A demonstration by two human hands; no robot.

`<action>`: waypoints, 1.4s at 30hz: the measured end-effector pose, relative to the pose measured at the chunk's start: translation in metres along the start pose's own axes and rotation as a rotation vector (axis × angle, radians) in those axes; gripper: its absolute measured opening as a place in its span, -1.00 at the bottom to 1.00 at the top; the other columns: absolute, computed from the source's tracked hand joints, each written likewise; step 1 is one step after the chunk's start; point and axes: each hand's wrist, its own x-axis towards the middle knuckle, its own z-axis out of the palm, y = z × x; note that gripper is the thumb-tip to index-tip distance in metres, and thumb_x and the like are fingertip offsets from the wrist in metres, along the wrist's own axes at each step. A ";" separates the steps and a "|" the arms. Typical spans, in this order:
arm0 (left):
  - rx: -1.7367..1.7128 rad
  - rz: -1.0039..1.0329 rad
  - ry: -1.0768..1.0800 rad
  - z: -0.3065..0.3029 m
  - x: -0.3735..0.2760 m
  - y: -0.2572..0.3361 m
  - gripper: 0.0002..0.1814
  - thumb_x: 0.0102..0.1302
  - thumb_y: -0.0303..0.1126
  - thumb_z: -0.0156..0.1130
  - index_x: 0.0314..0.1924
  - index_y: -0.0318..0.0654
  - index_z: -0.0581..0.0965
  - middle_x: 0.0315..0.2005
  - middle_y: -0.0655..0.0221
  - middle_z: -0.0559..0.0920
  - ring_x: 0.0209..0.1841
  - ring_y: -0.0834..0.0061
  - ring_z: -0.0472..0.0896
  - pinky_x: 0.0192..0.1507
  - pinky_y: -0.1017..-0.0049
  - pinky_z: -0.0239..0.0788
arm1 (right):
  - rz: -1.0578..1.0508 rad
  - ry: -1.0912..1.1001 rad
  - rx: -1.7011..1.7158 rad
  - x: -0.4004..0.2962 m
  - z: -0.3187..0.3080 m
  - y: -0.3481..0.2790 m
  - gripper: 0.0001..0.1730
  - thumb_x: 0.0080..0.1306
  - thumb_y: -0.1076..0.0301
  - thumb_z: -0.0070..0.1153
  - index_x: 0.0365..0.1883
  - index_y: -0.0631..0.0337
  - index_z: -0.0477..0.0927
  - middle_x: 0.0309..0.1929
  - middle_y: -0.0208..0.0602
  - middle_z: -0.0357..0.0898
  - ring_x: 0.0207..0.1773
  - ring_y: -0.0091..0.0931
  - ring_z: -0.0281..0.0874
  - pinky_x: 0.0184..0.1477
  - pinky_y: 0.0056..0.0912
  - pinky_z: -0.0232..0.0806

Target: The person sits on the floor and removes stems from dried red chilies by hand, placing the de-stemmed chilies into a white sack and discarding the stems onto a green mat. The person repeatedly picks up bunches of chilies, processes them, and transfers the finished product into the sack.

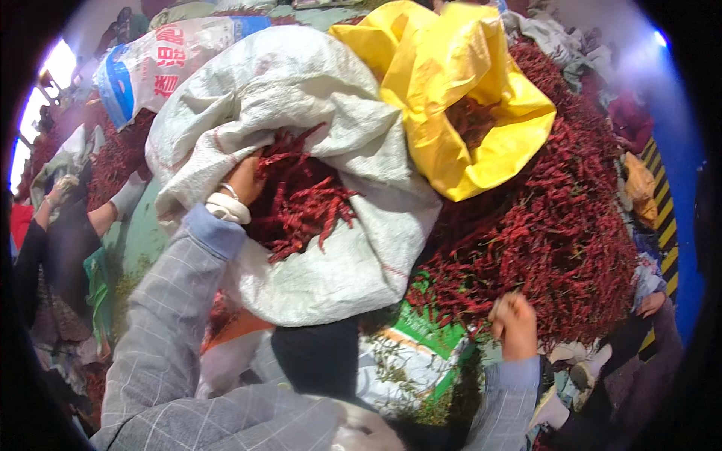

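My left hand (247, 179) reaches into the mouth of a white woven sack (333, 282), at the left side of its opening. Dried red chili peppers (316, 206) lie inside the sack, some right against the hand; its fingers are partly hidden by them and by the rim. My right hand (512, 315) is over the near edge of a large heap of red chilies (564, 225), its fingers curled. Whether it holds a chili cannot be told. A yellow bag (491, 169) with chilies in it stands open beyond, touching the white sack.
A printed white and blue sack (144, 70) lies at the upper left. Below the white sack is a green and white printed bag (434, 338) with stems scattered on it. Other people's hands, one in a white glove (128, 194), are at the left; another person's hand (651, 304) is at the right.
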 end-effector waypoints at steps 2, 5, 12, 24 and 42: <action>0.031 -0.063 0.024 -0.002 0.003 -0.005 -0.42 0.00 -0.48 0.17 0.09 -0.31 0.29 0.00 0.01 0.39 0.12 0.08 0.29 0.17 0.37 0.07 | -0.155 0.003 0.080 0.045 0.017 -0.053 -0.80 0.18 0.44 -0.01 -0.23 0.32 0.39 -0.48 -0.29 0.45 -0.71 -0.67 0.18 -0.67 -0.63 0.11; -0.219 -0.172 -0.053 -0.008 -0.005 0.002 -0.37 -0.02 -0.46 0.21 0.11 -0.29 0.27 0.02 -0.01 0.37 0.14 0.09 0.27 0.16 0.35 0.08 | -0.223 0.056 0.093 0.074 0.072 -0.125 -0.49 0.22 0.48 -0.09 0.15 0.41 0.16 -0.16 -0.19 0.45 -0.46 -0.64 0.36 -0.44 -0.64 0.28; 0.080 -0.124 0.282 -0.070 0.079 0.012 -0.12 -0.08 -0.30 0.32 0.22 -0.23 0.07 0.10 0.05 0.30 0.19 0.08 0.19 0.20 0.33 0.02 | -0.448 -0.209 -1.192 0.011 0.089 0.080 -0.61 0.04 0.45 0.08 -0.12 0.30 0.41 -0.13 0.03 0.39 -0.05 -0.13 0.33 -0.03 -0.12 0.20; 0.518 -0.058 -0.358 -0.092 0.049 0.063 -0.62 -0.01 -0.20 0.25 -0.28 -0.36 0.53 -0.38 0.05 0.57 -0.26 0.13 0.54 -0.14 0.29 0.33 | 0.342 -0.514 -1.525 -0.088 -0.025 0.148 -0.72 0.06 0.19 0.10 -0.36 0.21 0.52 -0.35 -0.03 0.51 -0.26 -0.12 0.46 -0.23 -0.10 0.31; -0.551 -0.214 -0.661 0.187 -0.135 0.280 -0.45 0.10 -0.52 0.08 0.14 -0.29 0.22 0.14 -0.11 0.20 0.16 -0.02 0.24 0.13 0.32 0.13 | -0.147 0.039 -1.137 -0.021 0.047 0.171 -0.79 0.12 0.39 0.01 -0.23 0.14 0.44 -0.30 -0.12 0.41 -0.32 -0.19 0.45 -0.32 -0.15 0.30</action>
